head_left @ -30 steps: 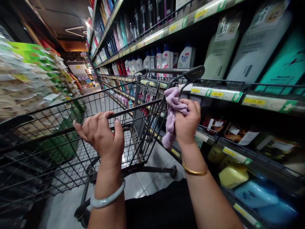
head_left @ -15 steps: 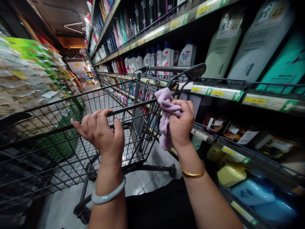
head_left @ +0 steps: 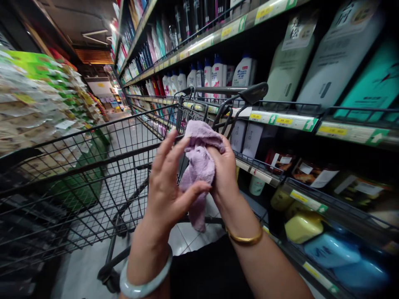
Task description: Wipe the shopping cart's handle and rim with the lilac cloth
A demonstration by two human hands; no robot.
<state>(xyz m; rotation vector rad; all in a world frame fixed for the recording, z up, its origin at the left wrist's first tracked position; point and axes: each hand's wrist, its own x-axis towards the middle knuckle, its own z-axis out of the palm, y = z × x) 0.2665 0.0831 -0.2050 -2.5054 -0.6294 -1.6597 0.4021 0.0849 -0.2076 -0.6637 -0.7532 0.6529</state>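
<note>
A crumpled lilac cloth [head_left: 199, 162] hangs in front of me, its tail dangling over the floor. My right hand [head_left: 222, 166] grips it from the right side, fingers partly hidden by the fabric. On the other side, my left hand [head_left: 170, 178] has its fingers spread, the thumb across the front of the cloth; whether it presses on the fabric I cannot tell. Just beyond both hands runs the side rail of a black wire shopping cart [head_left: 124, 155]. A pale bangle [head_left: 146, 276] circles my left wrist and a gold one [head_left: 246, 238] my right.
Store shelves [head_left: 280, 120] along the right carry shampoo bottles [head_left: 216, 74], large pump-style bottles [head_left: 289, 62] and a yellow bottle [head_left: 304, 227] low down. Stacked packs [head_left: 37, 104] line the left side. A tiled aisle [head_left: 118, 118] runs ahead between them.
My left hand has let go of the cart rail and moved right to the cloth, its fingers spreading. My right hand has brought the cloth left and slightly down.
</note>
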